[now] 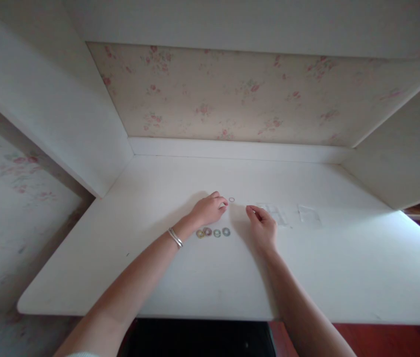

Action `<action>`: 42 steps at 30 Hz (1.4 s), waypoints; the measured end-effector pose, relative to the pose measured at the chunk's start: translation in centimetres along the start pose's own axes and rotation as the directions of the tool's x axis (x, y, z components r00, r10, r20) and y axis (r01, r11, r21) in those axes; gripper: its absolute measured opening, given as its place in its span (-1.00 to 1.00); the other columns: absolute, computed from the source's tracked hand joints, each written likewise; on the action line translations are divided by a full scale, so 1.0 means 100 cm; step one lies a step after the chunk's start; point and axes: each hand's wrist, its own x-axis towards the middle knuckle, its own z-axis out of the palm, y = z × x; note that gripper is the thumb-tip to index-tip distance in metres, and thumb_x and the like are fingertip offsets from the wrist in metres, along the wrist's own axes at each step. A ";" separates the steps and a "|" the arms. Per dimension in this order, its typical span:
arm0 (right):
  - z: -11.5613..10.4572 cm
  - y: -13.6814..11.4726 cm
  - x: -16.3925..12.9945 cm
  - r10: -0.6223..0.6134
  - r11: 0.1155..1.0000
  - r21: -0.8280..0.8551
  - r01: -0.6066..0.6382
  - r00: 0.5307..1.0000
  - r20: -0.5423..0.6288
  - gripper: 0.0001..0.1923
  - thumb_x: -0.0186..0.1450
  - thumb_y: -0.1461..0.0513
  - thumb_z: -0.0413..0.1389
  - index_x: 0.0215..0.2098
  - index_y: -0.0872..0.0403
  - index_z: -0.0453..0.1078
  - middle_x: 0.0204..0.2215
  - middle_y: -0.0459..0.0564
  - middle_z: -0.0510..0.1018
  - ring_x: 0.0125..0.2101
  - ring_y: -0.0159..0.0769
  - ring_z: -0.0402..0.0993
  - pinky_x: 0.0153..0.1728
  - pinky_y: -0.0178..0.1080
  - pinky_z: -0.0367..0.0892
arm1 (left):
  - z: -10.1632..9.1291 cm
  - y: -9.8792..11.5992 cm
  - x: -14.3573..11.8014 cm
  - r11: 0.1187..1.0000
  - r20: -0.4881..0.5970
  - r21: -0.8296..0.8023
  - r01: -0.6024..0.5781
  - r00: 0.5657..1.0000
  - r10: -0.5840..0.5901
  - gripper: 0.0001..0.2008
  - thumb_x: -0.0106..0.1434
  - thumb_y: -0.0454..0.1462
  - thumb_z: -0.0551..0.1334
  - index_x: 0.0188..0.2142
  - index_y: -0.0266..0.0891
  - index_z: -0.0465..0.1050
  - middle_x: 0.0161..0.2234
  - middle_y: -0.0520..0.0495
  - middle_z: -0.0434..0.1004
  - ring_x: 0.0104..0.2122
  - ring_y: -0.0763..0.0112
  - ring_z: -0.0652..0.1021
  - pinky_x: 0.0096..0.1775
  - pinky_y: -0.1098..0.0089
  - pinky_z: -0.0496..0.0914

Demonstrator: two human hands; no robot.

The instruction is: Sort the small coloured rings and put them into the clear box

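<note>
My left hand (pixel 210 209), with a silver bangle (pixel 175 237) on its wrist, rests low over the white tabletop. Its thumb and index fingertip come together in a loose pinch, and whatever may be between them is too small to see. Just beyond those fingertips lies a thin ring (pixel 232 199). To the right, my right hand (pixel 262 227) is closed with thumb and forefinger pinched; any held item is hidden. Below the left hand sit small ring bundles in a row: yellow (pixel 200 234), pinkish purple (pixel 207 231), green (pixel 217 233) and blue-green (pixel 226 231).
Clear plastic pieces, perhaps bags (pixel 277 214), lie just right of my right hand, with another clear piece (pixel 309 214) farther right. White panels enclose the desk (pixel 210 287) at the left, right and above. Floral wallpaper (pixel 228 94) covers the back.
</note>
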 end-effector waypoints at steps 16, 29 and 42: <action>0.000 0.004 0.003 -0.049 0.998 0.035 0.046 0.995 0.087 -0.64 0.21 -0.01 0.06 -0.33 0.08 0.53 -0.52 -0.05 0.51 -0.52 -0.34 0.31 -0.42 -0.28 0.20 | 0.004 0.002 0.014 0.967 0.166 0.232 -0.109 0.984 0.071 -0.80 0.30 -0.26 0.09 -0.31 -0.24 0.48 -0.23 -0.08 0.37 -0.29 0.41 0.46 -0.23 0.43 0.33; 0.002 0.007 0.003 -0.064 0.997 0.051 0.059 0.991 0.113 -0.64 0.22 0.00 0.06 -0.31 0.09 0.53 -0.43 -0.02 0.55 -0.45 -0.32 0.37 -0.39 -0.27 0.22 | -0.033 0.015 -0.088 0.995 0.008 0.087 -0.051 0.999 0.050 -0.81 0.33 -0.26 0.07 -0.26 -0.21 0.46 -0.24 -0.02 0.32 -0.36 0.51 0.45 -0.25 0.44 0.36; 0.001 0.006 0.003 -0.059 0.998 0.015 0.057 0.991 0.117 -0.63 0.22 -0.01 0.05 -0.30 0.07 0.53 -0.41 0.00 0.56 -0.43 -0.31 0.38 -0.37 -0.26 0.23 | -0.021 0.011 -0.097 0.957 0.019 0.273 -0.097 0.995 0.095 -0.79 0.33 -0.28 0.08 -0.27 -0.17 0.51 -0.30 -0.02 0.38 -0.38 0.47 0.45 -0.30 0.41 0.34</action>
